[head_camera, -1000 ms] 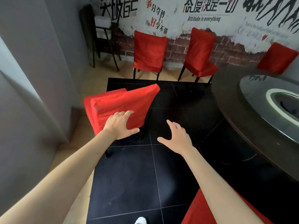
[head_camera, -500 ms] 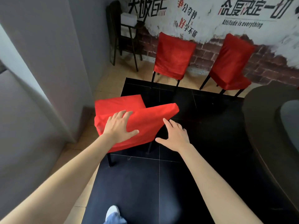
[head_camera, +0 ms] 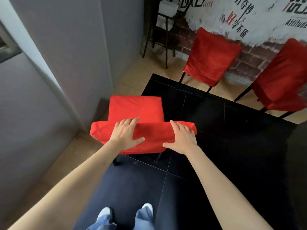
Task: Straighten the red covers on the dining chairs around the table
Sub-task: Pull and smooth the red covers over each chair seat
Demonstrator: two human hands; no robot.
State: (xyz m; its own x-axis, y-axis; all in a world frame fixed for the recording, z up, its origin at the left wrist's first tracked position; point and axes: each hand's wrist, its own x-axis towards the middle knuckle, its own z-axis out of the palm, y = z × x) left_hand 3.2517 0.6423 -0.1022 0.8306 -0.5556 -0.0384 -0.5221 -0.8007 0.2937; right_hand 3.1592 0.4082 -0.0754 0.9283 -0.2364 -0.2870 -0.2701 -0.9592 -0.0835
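Observation:
A dining chair in a red cover stands just in front of me, seen from above and behind its backrest. My left hand lies over the top of the covered backrest, fingers spread and curled over the far edge. My right hand rests on the backrest's right part in the same way. Two more red-covered chairs, one at the middle and one at the right, stand against the painted brick wall.
A grey wall and pillar close in on the left. A dark metal stand with white boxes sits in the far corner. The floor under the chair is black tile; tan tile borders it. My feet show at the bottom.
I have stepped closer and now face the chair squarely. My right hand has come down onto the backrest's top; my left hand has stayed on it. The round table has left the view.

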